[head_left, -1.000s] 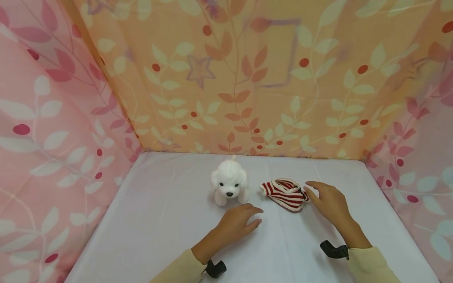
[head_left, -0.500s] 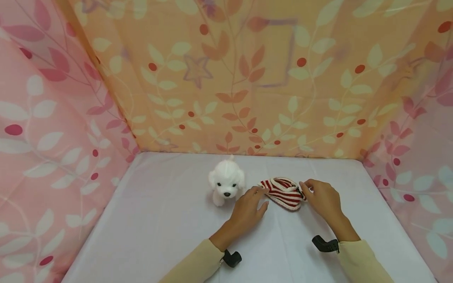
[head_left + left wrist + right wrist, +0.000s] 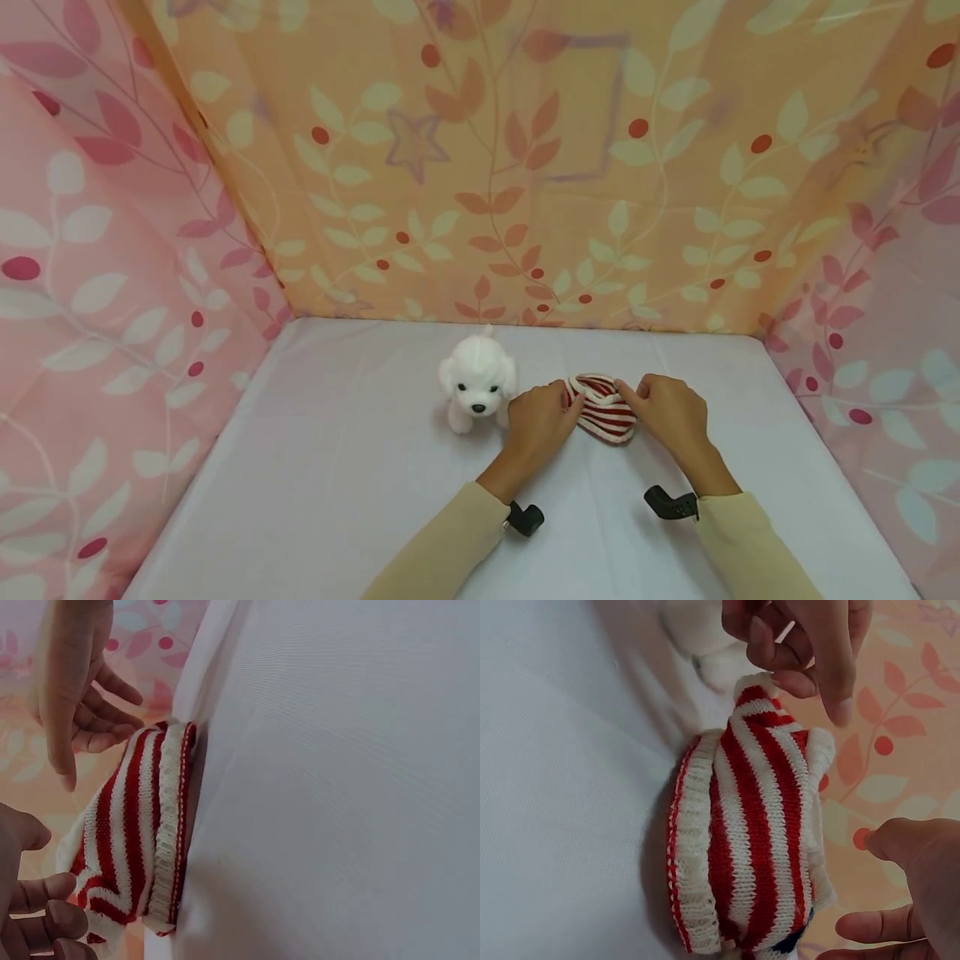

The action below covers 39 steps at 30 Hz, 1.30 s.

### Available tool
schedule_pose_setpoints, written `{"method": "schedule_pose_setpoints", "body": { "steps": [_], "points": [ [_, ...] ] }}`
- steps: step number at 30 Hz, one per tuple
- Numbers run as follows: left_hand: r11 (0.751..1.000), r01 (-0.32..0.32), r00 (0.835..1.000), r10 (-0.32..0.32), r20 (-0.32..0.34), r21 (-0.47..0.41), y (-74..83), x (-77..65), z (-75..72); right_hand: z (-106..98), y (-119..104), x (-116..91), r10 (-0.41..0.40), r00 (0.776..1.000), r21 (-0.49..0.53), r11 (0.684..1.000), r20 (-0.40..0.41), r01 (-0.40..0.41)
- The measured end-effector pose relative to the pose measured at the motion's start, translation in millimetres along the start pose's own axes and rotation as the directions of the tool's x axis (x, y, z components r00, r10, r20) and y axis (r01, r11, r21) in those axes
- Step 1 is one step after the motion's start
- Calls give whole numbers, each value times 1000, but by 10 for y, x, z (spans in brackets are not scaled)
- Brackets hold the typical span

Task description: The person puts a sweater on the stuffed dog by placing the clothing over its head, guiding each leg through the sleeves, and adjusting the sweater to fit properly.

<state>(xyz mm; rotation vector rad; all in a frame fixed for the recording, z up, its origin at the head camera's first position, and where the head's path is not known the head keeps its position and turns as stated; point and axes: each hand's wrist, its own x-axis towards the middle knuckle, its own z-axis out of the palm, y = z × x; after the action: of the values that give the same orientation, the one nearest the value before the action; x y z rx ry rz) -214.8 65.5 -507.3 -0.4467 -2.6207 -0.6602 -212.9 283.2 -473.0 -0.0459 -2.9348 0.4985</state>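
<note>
A small knitted sweater with red and white stripes lies on the white table, its ribbed hem towards me. My left hand is at its left sleeve, fingertips right by the cuff and thumb held apart, as the right wrist view shows. On the other side my right hand reaches to the sweater's right edge, its thumb over the collar in the head view. In the right wrist view this hand shows a wide gap between thumb and fingers. A dark patch marks the sweater's lower end there.
A white plush dog stands facing me, just left of the sweater and close behind my left hand. Beyond the white tabletop, an orange leaf-patterned curtain hangs at the back. Pink curtains flank both sides.
My left hand has moved right and forward from in front of the dog to the sweater's left sleeve. My right hand has shifted slightly left over the sweater's right side.
</note>
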Motion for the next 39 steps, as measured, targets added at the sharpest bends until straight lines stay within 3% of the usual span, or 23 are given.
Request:
{"method": "schedule_pose_setpoints", "body": {
  "steps": [6, 18, 26, 33, 39],
  "points": [
    [996, 83, 994, -85, 67, 37, 35, 98, 64, 28, 10, -1, 11, 1000, 0, 1000, 22, -11],
    [986, 152, 984, -157, 83, 62, 72, 213, 165, 103, -20, 14, 49, 999, -28, 998, 15, -48],
    [988, 152, 983, -153, 102, 17, 109, 232, 158, 92, -93, 35, 92, 995, -28, 995, 28, -91],
    [987, 163, 984, -163, 77, 12, 110, 199, 149, 99, -77, 22, 53, 998, 0, 999, 44, -53],
    [984, 152, 982, -141, 122, -89, 116, 176, 127, 92, -97, 1, 5, 1000, 68, 998, -15, -4]
  ]
}}
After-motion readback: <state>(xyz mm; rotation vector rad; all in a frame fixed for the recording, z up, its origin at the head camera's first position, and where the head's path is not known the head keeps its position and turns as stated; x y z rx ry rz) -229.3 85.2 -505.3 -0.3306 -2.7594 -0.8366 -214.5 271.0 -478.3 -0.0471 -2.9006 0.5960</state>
